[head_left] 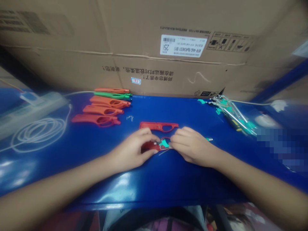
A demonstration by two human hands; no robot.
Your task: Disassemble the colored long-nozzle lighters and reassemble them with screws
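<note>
Left grip (pixel 132 148) clamped on red shell (pixel 147 146), right grip (pixel 193 144) can't be told. Green bit (pixel 165 143) seemingly being seated; careful alignment's needed.

the tabletop (pixel 150 109) looks smooth and glossy, the red casing (pixel 157 124) smooth plastic, the box (pixel 144 45) behind matt cardboard

Both arms are bare up to the frame edges. Left forearm (pixel 69 181): slim, smooth outline, widening toward the near left corner. Right forearm (pixel 255 181): same form, widening toward the near right corner. Left hand (pixel 133 146) and right hand (pixel 196 146): ungloved, slender fingers. Near edge, centre: purple-pink cloth (pixel 166 224), blurred, below a dark curved band (pixel 154 215); whether either is worn cannot be determined.
</note>
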